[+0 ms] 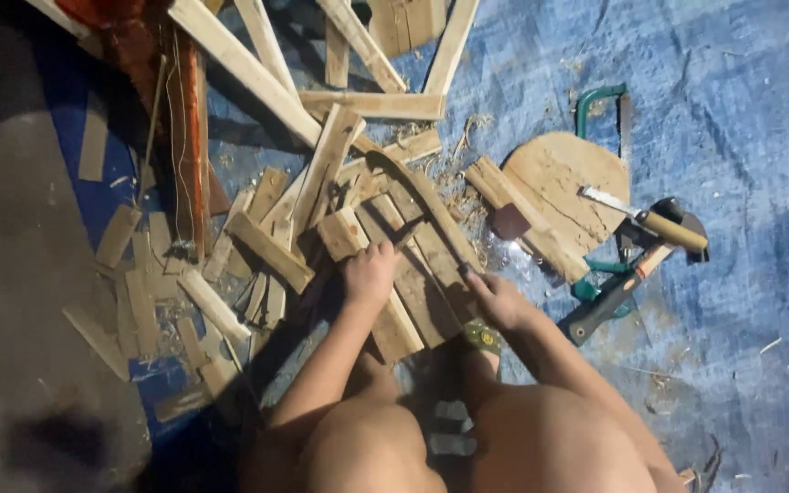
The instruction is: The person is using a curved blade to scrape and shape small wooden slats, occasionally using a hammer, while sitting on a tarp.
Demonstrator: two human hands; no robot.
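Centre of frame: both hands on a bundle of short wooden slats (413, 265) lying on the blue tarp (732, 137), just above the person's knees. Left hand (369, 274) sits on the top face of the slats, grip curled down on one plank's upper end. Right hand (495, 299) is at the bundle's lower right edge, grip closed around a slat's side. The slats lie side by side, tilted diagonally from upper left to lower right.

Upper left of centre: a loose pile of longer wooden strips (321, 100) crossing each other, with small offcuts (139, 292) scattered at the left on the tarp's edge. Right of the bundle: a rounded wooden board (559, 183), with a chisel (650, 219) resting on its right side. Green-framed hacksaw (600, 100) lies above the board, upper right. A hammer (618, 292) lies below the board, near the right hand but apart from it. Sawdust and shavings around the pile.
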